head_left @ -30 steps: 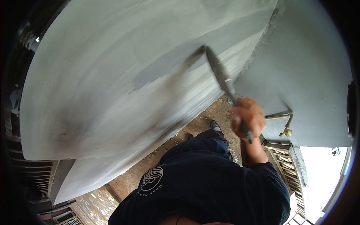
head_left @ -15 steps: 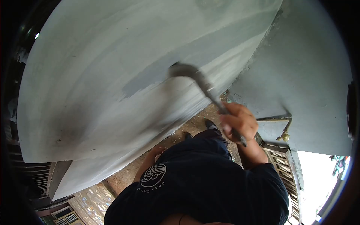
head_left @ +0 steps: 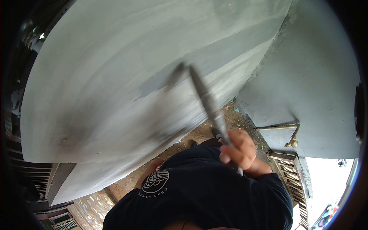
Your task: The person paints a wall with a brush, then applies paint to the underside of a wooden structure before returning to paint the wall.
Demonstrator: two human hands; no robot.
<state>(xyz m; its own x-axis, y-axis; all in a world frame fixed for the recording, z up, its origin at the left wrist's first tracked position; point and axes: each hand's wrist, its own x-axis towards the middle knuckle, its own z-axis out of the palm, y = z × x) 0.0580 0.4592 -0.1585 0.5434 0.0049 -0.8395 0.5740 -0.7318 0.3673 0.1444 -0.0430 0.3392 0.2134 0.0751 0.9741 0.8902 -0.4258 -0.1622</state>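
1. Nearest is the dark navy shirt (head_left: pixel 214 191), with a pale round emblem (head_left: pixel 156 181) on its front.
2. At the shirt's edge the left forearm (head_left: pixel 143 176) reaches down; the left hand cannot be made out, so I cannot tell whether it holds anything.
3. The right hand (head_left: pixel 239 149) is closed around the handle of a paintbrush (head_left: pixel 209 103), whose butt end sticks out below the fist.
4. The paintbrush slants up and leftward, motion-blurred, its tip over the darker grey band (head_left: pixel 234 46) on the pale grey wall (head_left: pixel 99 96); whether it touches is unclear.
5. Below lies bare earth (head_left: pixel 203 132), with part of a shoe (head_left: pixel 216 133) showing.
6. A second grey wall (head_left: pixel 314 76) meets the first at right, bearing a pipe (head_left: pixel 276 127) and brass-coloured tap (head_left: pixel 293 143).
7. Beyond stands a slatted frame (head_left: pixel 285 155).
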